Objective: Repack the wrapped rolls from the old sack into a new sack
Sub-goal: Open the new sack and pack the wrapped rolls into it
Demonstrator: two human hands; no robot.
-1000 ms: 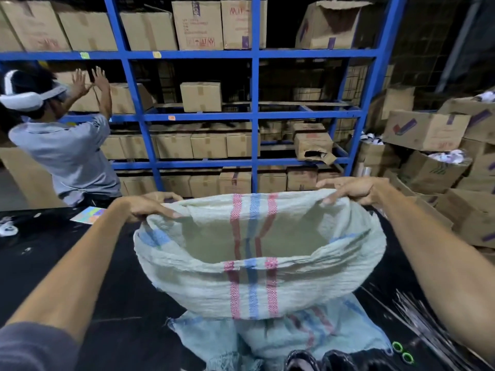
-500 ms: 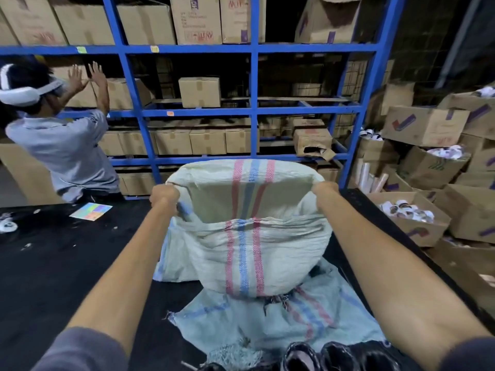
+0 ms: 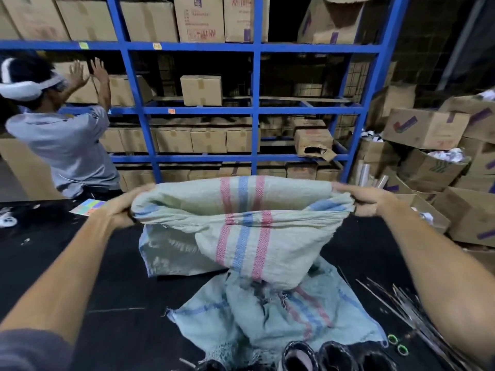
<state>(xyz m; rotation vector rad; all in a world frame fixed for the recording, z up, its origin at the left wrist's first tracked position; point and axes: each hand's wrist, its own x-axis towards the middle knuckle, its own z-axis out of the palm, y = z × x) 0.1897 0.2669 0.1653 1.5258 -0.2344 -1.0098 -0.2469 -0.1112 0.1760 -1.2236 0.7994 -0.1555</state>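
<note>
I hold a pale woven sack [image 3: 241, 236] with red and blue stripes up over the black table [image 3: 80, 277]. My left hand [image 3: 122, 207] grips the left corner of its mouth and my right hand [image 3: 361, 198] grips the right corner, pulling the mouth wide and nearly flat. Its body hangs folded below. A second, frayed sack [image 3: 267, 317] lies flat on the table beneath it. Dark wrapped rolls [image 3: 300, 357] show at the bottom edge by that sack's frayed end.
Blue shelving [image 3: 255, 111] full of cardboard boxes stands behind the table. Another person [image 3: 61, 145] at the left reaches to a shelf box. Open boxes [image 3: 428, 167] are piled at the right. Thin rods [image 3: 407, 311] and green rings [image 3: 397, 344] lie at the table's right.
The sack's mouth, round and open a second ago, was lifted and is now stretched wide and flat. My hands moved apart and slightly down.
</note>
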